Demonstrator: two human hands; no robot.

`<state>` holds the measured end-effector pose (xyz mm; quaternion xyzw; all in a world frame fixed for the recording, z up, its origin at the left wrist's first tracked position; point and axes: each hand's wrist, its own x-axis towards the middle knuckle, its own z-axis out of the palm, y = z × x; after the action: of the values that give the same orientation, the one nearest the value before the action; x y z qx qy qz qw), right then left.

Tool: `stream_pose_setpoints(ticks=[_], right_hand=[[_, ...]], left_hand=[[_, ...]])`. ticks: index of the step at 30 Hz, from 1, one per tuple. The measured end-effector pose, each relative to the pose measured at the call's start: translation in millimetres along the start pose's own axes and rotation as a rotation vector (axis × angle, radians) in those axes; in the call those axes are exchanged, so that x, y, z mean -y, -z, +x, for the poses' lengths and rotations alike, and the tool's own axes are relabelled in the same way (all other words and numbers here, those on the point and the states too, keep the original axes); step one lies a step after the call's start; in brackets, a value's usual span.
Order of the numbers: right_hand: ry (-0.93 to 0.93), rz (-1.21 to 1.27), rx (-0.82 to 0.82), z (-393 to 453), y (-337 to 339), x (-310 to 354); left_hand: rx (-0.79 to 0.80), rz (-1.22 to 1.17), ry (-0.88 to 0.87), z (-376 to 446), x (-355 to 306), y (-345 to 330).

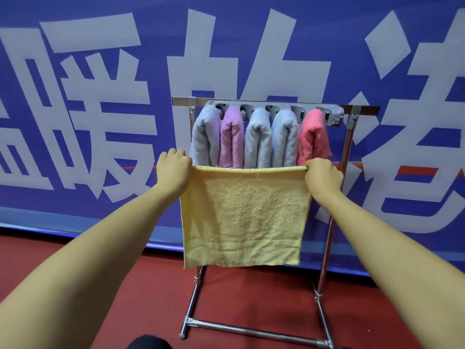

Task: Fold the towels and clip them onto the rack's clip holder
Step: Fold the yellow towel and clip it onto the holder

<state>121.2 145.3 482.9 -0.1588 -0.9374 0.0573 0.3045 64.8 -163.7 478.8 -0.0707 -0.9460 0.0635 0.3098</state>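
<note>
Left hand [173,170] and right hand [323,175] each gripping a top corner, yellow towel [242,217] hanging flat between them

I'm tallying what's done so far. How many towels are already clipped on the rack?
5, side by side under the grey clip holder: lavender towel, pink towel, pale grey towel, light blue towel, coral towel. The yellow towel, held in front, hides their lower ends.

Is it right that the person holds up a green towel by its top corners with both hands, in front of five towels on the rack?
Not quite. The towel is yellow, not green, as the head view shows. The left hand and right hand do hold its top corners, in front of five towels on the rack.
</note>
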Motion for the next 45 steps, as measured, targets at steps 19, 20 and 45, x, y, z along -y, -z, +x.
stream_pose_setpoints(ticks=[19, 20, 45], right_hand=[[0.242, 0.274, -0.072, -18, -18, 23], [0.268, 0.273, -0.060, -20, -18, 27], [0.227, 1.035, 0.210, -32, -6, 51]], left_hand=[[-0.034, -0.684, 0.071, -3, -41, 12], [-0.032, -0.705, 0.056, -2, -47, 10], [0.147, -1.136, -0.314, -20, -94, 35]])
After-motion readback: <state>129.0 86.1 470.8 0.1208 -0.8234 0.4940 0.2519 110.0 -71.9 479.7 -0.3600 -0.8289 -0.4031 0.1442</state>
